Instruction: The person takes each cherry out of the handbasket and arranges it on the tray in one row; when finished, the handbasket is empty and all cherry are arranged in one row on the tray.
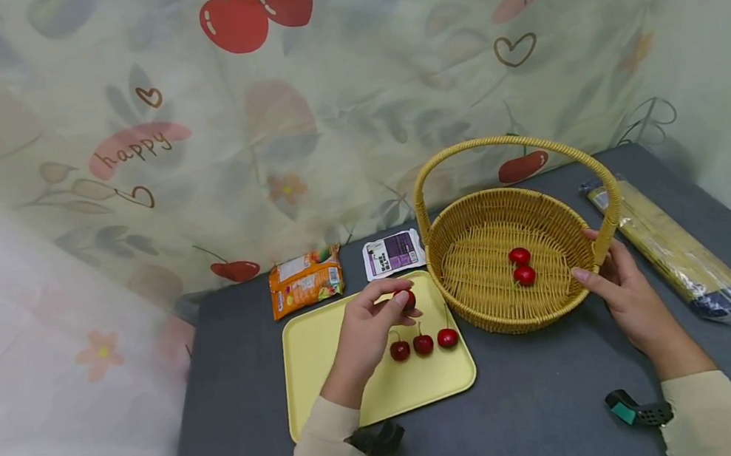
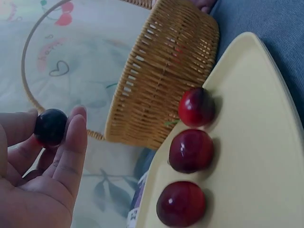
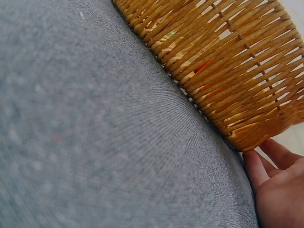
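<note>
My left hand (image 1: 364, 332) pinches a dark red cherry (image 2: 50, 127) between thumb and fingers, above the yellow tray (image 1: 328, 380). On the tray's right side, three cherries with stems lie in a row: a left one (image 1: 400, 351), a middle one (image 1: 422, 345) and a right one (image 1: 447, 338). Beside the tray stands a round wicker basket (image 1: 481, 314) with a tall arched handle. Two brighter red cherries (image 1: 524, 276) lie on its bottom. My right hand (image 1: 638, 311) holds the basket's right rim, thumb on the near side; the handle's foot partly hides the fingers.
Behind the tray lie an orange snack packet (image 1: 306, 280) and a white and purple packet (image 1: 393, 254). A long clear bag of yellow sticks (image 1: 682, 247) lies right of the basket. A printed cloth (image 1: 353, 110) hangs behind the grey table (image 1: 533, 418).
</note>
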A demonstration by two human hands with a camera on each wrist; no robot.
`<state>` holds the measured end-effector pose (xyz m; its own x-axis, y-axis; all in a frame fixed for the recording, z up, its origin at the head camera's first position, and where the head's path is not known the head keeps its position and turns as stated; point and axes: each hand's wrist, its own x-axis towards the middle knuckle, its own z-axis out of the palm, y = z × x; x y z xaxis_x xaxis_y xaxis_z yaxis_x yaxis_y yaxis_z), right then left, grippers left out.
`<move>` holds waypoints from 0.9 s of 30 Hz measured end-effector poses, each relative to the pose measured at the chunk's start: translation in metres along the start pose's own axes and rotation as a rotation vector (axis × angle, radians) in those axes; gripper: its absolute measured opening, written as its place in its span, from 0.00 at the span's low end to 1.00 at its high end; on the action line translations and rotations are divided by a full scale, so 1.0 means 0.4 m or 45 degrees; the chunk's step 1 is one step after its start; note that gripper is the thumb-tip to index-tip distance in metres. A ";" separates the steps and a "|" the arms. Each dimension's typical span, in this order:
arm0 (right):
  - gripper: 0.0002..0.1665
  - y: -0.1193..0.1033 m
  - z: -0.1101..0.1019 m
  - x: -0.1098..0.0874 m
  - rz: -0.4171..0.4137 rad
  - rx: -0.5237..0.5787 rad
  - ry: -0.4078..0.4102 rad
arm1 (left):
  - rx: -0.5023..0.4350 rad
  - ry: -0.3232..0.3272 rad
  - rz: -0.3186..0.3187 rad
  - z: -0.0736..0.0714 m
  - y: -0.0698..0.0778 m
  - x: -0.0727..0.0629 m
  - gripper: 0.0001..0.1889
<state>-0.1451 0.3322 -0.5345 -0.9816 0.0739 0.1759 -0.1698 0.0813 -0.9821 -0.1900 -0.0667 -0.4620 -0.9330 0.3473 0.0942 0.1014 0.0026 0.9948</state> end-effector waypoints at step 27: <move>0.42 0.008 0.001 -0.001 -0.021 0.041 0.002 | 0.168 0.271 -0.198 -0.129 -0.127 -0.134 0.18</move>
<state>-0.1455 0.3322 -0.5376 -0.9785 0.0746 0.1924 -0.1890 0.0503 -0.9807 -0.1628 -0.1340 -0.5156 -0.9909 0.1288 -0.0390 -0.0172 0.1668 0.9858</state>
